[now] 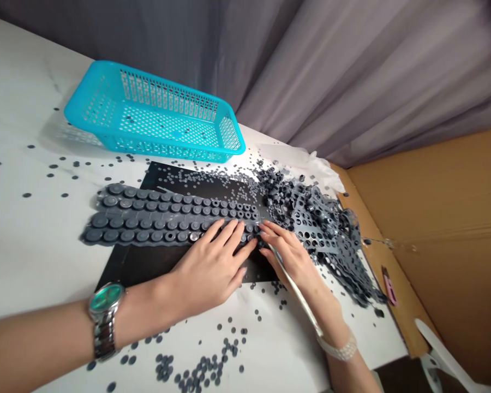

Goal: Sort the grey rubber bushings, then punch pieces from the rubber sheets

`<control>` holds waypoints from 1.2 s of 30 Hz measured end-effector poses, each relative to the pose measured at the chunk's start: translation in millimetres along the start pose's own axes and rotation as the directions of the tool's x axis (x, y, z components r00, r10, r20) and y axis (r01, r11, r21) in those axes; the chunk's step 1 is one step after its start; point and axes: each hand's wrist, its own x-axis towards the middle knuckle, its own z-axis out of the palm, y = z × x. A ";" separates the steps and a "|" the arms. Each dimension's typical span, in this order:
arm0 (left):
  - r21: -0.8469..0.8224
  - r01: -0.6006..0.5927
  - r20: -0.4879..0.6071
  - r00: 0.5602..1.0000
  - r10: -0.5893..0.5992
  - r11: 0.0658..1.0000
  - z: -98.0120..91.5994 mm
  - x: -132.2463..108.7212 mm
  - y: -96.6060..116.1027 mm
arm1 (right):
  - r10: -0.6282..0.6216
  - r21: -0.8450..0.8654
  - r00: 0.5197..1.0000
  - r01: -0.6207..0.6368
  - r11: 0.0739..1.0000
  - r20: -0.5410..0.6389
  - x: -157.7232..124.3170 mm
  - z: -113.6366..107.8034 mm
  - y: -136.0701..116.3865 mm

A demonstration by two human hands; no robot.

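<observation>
My left hand (213, 262) lies with fingers spread across the right part of a dark grey rubber sheet (147, 210) moulded with rows of round caps. It covers some of the lower rows. At the sheet's right end, my right hand (292, 259) is closed around a long, thin white tool (298, 297) that slants back towards my wrist. The tool's tip is hidden at my fingers, so its kind cannot be made out. Under the sheet is a black mat (141, 265).
A blue perforated basket (167, 150) stands behind the sheet. Punched grey rubber scrap (319, 218) is heaped to the right, beside a clear plastic bag (325, 169). Small dark discs (204, 371) lie scattered over the white table (33, 240). A pink cutter (388, 286) rests on cardboard at right.
</observation>
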 end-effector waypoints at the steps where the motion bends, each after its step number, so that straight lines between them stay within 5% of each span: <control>1: 0.001 0.001 -0.002 1.000 -0.001 1.000 0.2 0.0 0.0 | -0.004 -0.006 1.000 0.004 1.000 0.005 0.0 0.0 -0.5; 16: 0.005 0.004 -0.011 1.000 -0.004 1.000 0.5 0.9 0.4 | -0.020 -0.050 0.999 0.022 0.998 0.044 -4.4 5.7 -1.9; 23: 0.001 0.004 0.003 1.000 -0.004 1.000 0.4 1.3 1.0 | 0.131 -0.137 0.990 -0.136 0.981 -0.045 -3.2 10.0 -3.2; 27: -0.015 0.003 0.009 1.000 -0.003 1.000 1.7 1.3 -0.4 | 0.319 -0.143 0.922 -0.354 0.924 -0.218 -8.4 6.7 15.5; 30: -0.025 0.001 -0.015 1.000 -0.001 1.000 2.4 0.4 -1.0 | 0.425 -0.061 0.876 -0.449 0.892 -0.230 -12.1 -2.0 18.3; 33: -0.032 -0.008 -0.048 0.999 0.007 0.999 1.6 -0.3 -1.0 | 0.451 0.046 0.874 -0.450 0.892 -0.181 -18.5 -6.3 8.8; 36: -0.043 -0.018 -0.054 0.998 0.015 0.999 0.4 -0.6 -0.6 | 0.363 0.082 0.922 -0.354 0.932 -0.137 -27.0 -2.5 -1.6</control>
